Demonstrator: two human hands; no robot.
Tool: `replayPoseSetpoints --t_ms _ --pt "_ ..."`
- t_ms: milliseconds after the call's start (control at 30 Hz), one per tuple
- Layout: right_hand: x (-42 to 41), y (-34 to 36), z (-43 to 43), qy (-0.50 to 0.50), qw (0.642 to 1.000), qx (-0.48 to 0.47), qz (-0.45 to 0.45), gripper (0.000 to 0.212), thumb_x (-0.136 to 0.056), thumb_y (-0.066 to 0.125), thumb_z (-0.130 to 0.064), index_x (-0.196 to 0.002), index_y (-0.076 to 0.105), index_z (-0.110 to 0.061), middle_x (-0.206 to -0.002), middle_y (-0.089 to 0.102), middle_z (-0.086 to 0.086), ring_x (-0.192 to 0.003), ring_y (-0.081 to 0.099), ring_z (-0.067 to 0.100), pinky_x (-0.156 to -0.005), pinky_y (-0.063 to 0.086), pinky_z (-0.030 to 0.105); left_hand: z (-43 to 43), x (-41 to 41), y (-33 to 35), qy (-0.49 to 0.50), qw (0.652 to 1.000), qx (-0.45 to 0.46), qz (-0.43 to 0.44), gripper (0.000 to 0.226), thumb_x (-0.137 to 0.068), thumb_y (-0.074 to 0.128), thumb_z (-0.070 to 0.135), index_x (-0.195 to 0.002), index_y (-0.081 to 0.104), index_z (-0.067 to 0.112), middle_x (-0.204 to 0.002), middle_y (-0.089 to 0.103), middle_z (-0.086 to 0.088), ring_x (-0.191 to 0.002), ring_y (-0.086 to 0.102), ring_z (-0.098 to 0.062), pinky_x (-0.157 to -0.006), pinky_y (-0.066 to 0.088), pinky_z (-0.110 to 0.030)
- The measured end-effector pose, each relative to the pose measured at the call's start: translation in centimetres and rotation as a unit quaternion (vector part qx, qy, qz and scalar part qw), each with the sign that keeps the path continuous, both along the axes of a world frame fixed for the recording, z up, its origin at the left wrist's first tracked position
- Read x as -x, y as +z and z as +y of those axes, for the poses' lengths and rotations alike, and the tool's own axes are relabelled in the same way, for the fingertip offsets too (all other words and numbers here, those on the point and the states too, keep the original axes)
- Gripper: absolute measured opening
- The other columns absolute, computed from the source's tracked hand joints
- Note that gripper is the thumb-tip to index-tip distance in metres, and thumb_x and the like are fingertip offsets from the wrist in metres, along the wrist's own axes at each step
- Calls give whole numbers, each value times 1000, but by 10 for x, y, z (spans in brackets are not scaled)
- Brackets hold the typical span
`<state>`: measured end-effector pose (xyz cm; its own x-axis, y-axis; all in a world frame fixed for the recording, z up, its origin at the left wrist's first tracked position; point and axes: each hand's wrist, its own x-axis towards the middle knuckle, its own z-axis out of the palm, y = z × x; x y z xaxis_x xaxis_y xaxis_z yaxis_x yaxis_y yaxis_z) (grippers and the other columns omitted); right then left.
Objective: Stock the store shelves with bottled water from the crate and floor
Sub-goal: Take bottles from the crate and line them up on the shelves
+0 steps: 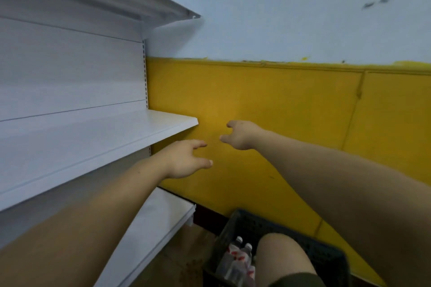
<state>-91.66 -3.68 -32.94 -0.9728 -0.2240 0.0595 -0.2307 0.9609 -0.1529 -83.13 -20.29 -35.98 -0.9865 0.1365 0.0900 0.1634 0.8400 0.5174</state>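
White metal store shelves (98,137) fill the left side, and the boards in view carry nothing. A dark plastic crate (251,221) stands on the floor at the bottom centre. Inside it stand several clear water bottles (240,256) with white caps and red-and-white labels. My left hand (186,158) is stretched out in the air just past the end of the middle shelf, fingers spread and holding nothing. My right hand (240,135) hovers a little higher and further right, in front of the yellow wall, fingers loosely spread and empty.
A yellow lower wall (291,123) with pale paint above it runs behind the shelf end. My knee (282,261) covers part of the crate. A lower shelf board (158,226) juts out beside the crate, with brown floor (184,261) between them.
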Motion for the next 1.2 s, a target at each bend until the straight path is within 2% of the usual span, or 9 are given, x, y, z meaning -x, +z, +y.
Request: replayPoseSetpoints --t_ms 233,533,633,733,833,900,967,1067,1200 --pt "-14 -40 65 -98 994 15 -42 70 -99 42 -52 -155 18 -17 -159 25 8 -137 38 31 -103 42 41 57 11 -31 -81 995 2 -50 69 -90 60 48 -150 30 28 -155 30 2 -138 36 -22 -106 36 -33" --pt "-11 -114 128 -149 979 24 -135 68 -101 40 -49 -156 15 -16 -159 25 8 -134 41 30 -95 42 40 107 43 -102 -125 985 21 -116 70 -90 59 47 -150 30 25 -156 29 1 -140 32 -22 -108 34 -33" --pt "-3 -148 148 -160 972 17 -173 68 -102 39 -49 -155 16 -14 -156 30 10 -131 44 30 -90 41 38 121 56 -135 -126 981 8 -146 69 -91 61 44 -150 31 24 -154 33 1 -135 39 -20 -101 39 -30" --pt "11 -187 169 -180 960 28 -214 69 -102 38 -50 -156 14 -15 -152 36 11 -105 50 29 -80 41 37 139 71 -173 -133 970 6 -203 67 -93 59 40 -151 27 25 -153 34 1 -126 48 -20 -92 44 -28" --pt "24 -233 190 -200 942 59 -264 68 -101 40 -51 -152 26 -9 -131 55 16 -89 52 28 -72 46 40 156 90 -213 -133 955 9 -265 69 -93 60 40 -151 26 25 -153 34 -1 -125 50 -20 -98 47 -34" --pt "32 -265 203 -207 933 75 -284 65 -101 41 -49 -150 32 -7 -136 52 17 -108 57 32 -87 50 43 164 102 -241 -131 948 15 -291 69 -91 60 41 -150 29 25 -153 36 0 -129 47 -20 -103 44 -37" --pt "38 -295 213 -213 924 83 -306 68 -102 41 -47 -154 19 -10 -153 35 12 -127 48 30 -101 45 43 170 113 -271 -123 943 23 -307 69 -89 61 45 -149 33 26 -151 39 1 -129 47 -19 -103 43 -35" --pt "51 -343 226 -221 902 118 -352 71 -102 42 -47 -155 13 -10 -158 27 11 -127 48 31 -102 43 41 178 131 -317 -114 929 18 -351 71 -88 62 44 -149 31 25 -154 33 0 -130 45 -21 -99 42 -30" --pt "74 -406 235 -239 871 196 -381 55 -103 43 -40 -144 38 -5 -144 45 19 -115 54 34 -92 45 43 193 153 -380 -95 906 -22 -411 62 -94 59 27 -148 31 15 -132 50 1 -111 51 -11 -86 41 -14"
